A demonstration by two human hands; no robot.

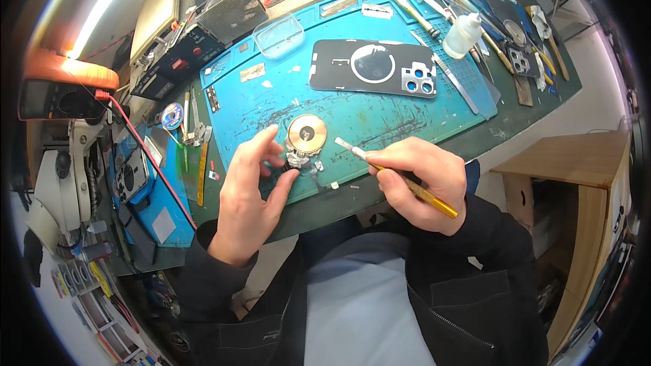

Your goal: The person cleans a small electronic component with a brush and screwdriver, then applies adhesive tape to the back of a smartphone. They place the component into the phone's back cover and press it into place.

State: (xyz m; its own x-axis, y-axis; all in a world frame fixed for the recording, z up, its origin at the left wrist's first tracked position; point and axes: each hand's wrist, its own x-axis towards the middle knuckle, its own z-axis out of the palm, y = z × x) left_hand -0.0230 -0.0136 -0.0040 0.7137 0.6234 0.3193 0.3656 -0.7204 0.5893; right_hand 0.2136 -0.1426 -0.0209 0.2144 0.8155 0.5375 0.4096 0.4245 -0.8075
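My left hand [247, 196] curves beside a copper-coloured round coil [298, 134] on the blue mat [251, 102], fingers apart, thumb tip at small dark and silvery parts [298, 161] under the coil. Whether the thumb touches them I cannot tell. My right hand [424, 186] grips a yellow-handled blade tool [434, 200], its pale tip just right of the coil, above the mat. A few small pale bits lie near the parts. Farther back lies a black phone back panel [339, 71] with a white ring and three blue lens openings.
A clear container [278, 34], white dropper bottle [462, 37] and several tools [441, 10] line the back. At left are an orange multimeter [71, 68] with red lead, a black electrical unit [173, 68] and more phone parts [132, 176]. A wooden cabinet [569, 163] stands at right.
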